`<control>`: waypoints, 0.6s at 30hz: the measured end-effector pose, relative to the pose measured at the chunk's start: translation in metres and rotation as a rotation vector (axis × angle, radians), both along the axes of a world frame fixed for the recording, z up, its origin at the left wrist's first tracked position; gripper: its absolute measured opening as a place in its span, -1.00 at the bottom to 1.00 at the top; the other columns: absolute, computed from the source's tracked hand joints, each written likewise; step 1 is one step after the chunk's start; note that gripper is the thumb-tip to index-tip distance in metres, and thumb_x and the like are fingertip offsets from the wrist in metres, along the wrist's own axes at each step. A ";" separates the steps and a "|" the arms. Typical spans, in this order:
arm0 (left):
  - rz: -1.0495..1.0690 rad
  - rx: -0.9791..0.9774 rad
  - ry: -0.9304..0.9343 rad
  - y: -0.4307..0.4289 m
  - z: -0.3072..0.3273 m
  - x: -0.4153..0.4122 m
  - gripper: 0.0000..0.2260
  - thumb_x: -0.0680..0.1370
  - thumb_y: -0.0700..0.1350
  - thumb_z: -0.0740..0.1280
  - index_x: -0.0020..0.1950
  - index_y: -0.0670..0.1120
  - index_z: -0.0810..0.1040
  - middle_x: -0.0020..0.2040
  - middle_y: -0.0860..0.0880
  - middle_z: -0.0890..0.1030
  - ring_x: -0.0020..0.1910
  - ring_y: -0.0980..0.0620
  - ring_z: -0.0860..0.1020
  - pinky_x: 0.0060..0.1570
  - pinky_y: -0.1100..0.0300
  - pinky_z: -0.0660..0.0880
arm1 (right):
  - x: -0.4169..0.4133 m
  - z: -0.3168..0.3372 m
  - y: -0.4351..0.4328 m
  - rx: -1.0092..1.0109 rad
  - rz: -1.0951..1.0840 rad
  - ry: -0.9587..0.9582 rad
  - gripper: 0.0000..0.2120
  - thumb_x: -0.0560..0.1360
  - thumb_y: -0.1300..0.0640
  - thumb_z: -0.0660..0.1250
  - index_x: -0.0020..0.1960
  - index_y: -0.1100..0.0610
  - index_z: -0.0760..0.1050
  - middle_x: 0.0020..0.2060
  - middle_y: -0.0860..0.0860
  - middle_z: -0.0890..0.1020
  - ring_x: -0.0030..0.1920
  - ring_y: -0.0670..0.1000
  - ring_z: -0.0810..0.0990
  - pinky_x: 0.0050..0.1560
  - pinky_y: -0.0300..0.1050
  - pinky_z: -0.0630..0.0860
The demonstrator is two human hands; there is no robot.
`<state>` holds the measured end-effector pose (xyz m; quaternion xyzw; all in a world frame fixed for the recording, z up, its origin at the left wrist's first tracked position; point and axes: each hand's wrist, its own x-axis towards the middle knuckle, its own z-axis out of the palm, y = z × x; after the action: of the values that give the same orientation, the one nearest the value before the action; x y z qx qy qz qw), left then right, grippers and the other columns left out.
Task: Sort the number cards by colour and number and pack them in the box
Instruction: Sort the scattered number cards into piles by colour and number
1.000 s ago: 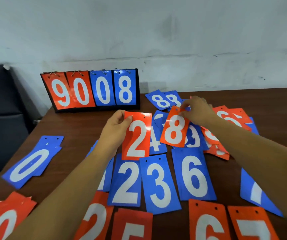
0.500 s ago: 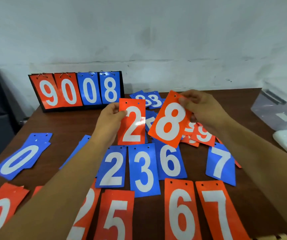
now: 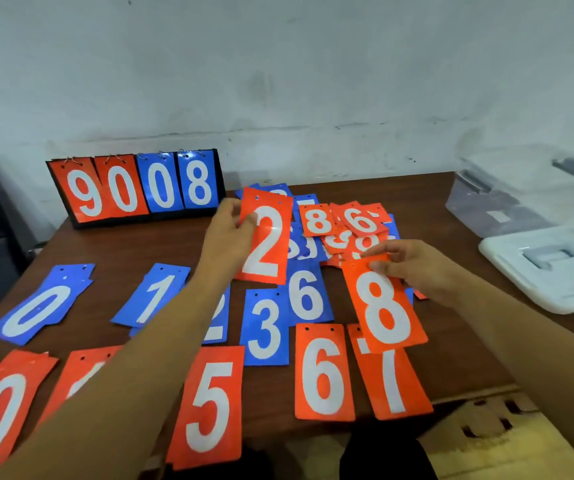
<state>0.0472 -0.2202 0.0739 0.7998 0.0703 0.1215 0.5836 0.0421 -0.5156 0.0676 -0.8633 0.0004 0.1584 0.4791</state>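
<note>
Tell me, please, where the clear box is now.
Head view: the clear box sits far right on the table by the wall, behind the white lid.

Orange and blue cards with white digits on a dark brown worktop
Upper left, the black-backed scoreboard shows two orange, two blue; at right a clear box with grey latches, white lid; wall mottled grey-white.
</note>
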 end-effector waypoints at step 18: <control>-0.200 -0.260 0.403 -0.103 -0.047 -0.047 -0.87 0.60 -0.07 0.33 0.13 0.03 0.46 0.11 -0.05 0.64 -0.02 -0.09 0.68 -0.02 -0.15 0.64 | -0.040 -0.053 -0.071 -0.663 -0.128 -0.112 -0.69 0.47 -0.05 0.43 0.16 0.03 0.52 0.13 0.04 0.55 -0.09 -0.04 0.58 -0.12 -0.18 0.57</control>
<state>-0.0001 -0.3228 0.0268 0.7292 0.1208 -0.1086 0.6647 0.0024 -0.5866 0.0147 -0.9777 0.0797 0.0716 0.1808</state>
